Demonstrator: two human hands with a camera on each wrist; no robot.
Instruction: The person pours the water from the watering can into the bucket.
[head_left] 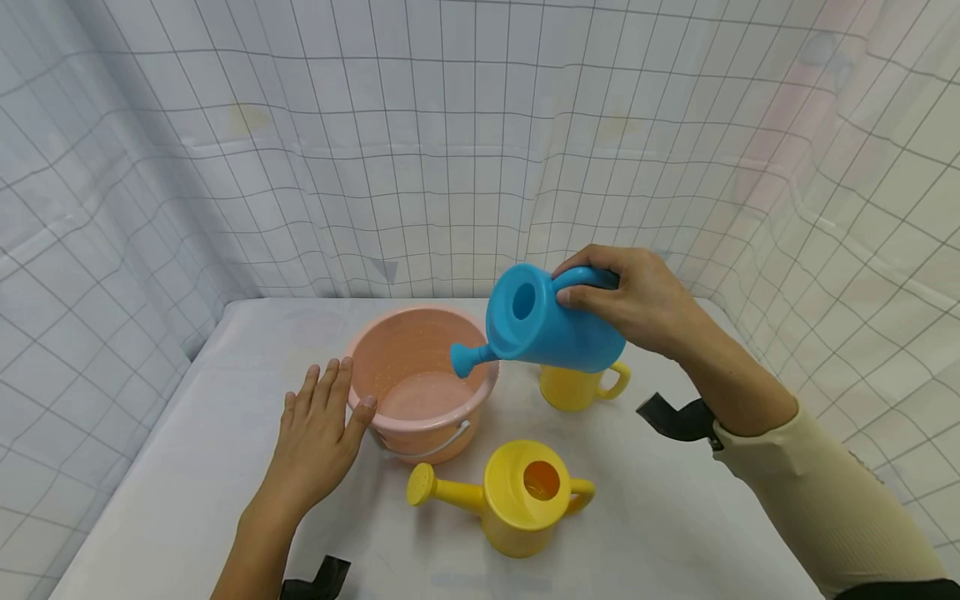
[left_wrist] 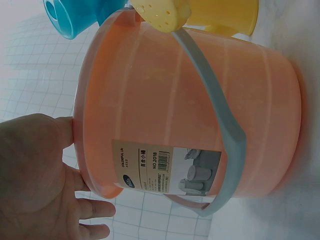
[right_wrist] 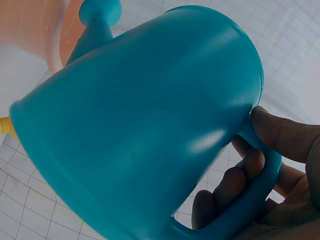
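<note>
My right hand grips the handle of a blue watering can, fingers curled through the loop in the right wrist view. The can is tilted to the left, its spout head over the right part of a pink bucket. Straight fingers of my left hand rest against the bucket's left rim, the thumb touching it too. A grey handle hangs down the bucket's side, beside a printed label. Inside the bucket, small drops show on the pink wall.
A yellow watering can stands in front of the bucket, spout pointing left. Behind the blue can, partly hidden, stands another yellow vessel with a handle. White grid-patterned curtains surround the white table.
</note>
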